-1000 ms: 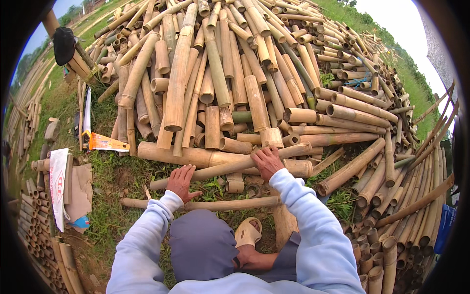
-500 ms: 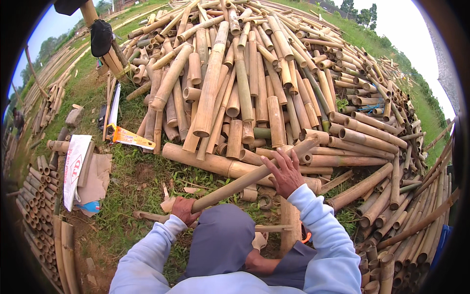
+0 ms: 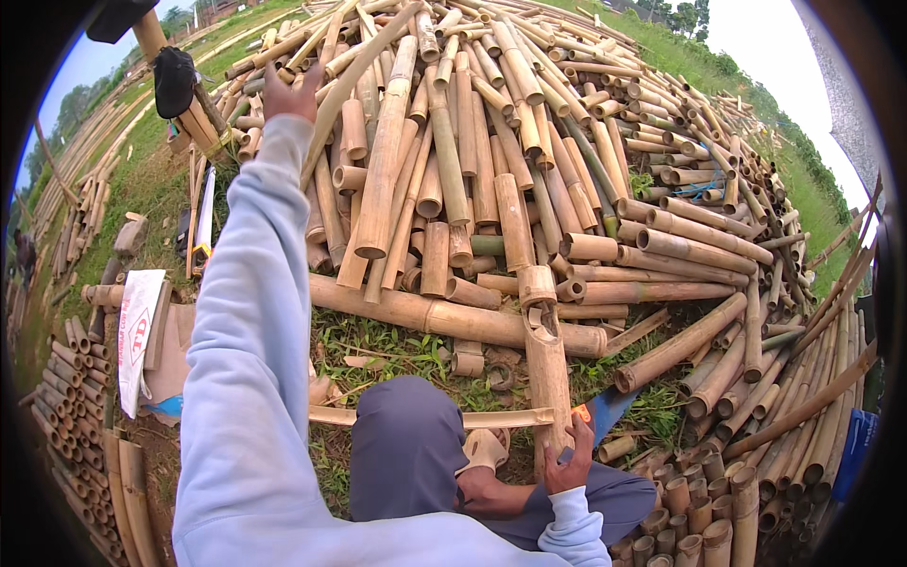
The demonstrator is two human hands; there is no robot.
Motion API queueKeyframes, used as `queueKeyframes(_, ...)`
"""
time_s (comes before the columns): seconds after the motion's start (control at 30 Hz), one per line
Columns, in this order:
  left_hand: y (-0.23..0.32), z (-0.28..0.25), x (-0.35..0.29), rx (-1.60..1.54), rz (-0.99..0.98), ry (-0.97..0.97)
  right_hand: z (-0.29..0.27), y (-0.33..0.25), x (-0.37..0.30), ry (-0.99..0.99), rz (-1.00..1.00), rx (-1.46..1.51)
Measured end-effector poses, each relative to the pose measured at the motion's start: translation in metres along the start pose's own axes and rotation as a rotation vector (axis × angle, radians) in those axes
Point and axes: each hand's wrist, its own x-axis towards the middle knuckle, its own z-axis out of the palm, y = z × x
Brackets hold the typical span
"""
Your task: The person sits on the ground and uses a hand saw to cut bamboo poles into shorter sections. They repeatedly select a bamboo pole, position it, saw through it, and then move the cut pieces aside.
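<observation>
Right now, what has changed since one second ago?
The left hand swung forward-left and opened beside the slender tan bamboo pole, now slanting over the heap of cut bamboo; the right hand released it and drew back near a thick bamboo piece. The heap looks unchanged.

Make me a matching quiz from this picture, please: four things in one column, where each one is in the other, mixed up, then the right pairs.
Things
1. Left hand
2. White sheet
3. Right hand
4. Black item

Places
A. By the near end of the notched bamboo
B. On the tilted post at upper left
C. Stretched out toward the upper left side of the bamboo pile
D. Next to the brown cardboard

Right pairs: 1-C, 2-D, 3-A, 4-B
</observation>
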Motion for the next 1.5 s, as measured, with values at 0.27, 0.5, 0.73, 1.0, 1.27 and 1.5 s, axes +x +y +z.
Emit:
queueKeyframes(0.27,0.248,-0.035,-0.178,-0.238,0.845,-0.981,-0.013,0.032,-0.061,-0.126,0.161,-0.092)
queueKeyframes(0.5,0.166,-0.122,-0.259,-0.107,0.194,-1.883,-0.010,0.037,-0.061,-0.339,0.321,-0.020)
queueKeyframes(0.73,0.148,-0.211,-0.308,-0.357,-0.110,-1.234,-0.007,0.038,-0.057,-0.447,0.386,-0.070)
queueKeyframes(1.0,0.164,-0.274,-0.352,0.041,0.174,-0.986,-0.034,0.077,0.043,-0.029,0.395,-0.062)
queueKeyframes(1.27,0.142,-0.309,-0.372,0.202,0.210,-0.999,-0.016,0.205,0.213,0.322,0.480,0.017)
queueKeyframes(1.5,0.149,-0.294,-0.376,0.134,0.229,-0.869,0.036,0.215,0.313,-0.038,0.480,-0.442)
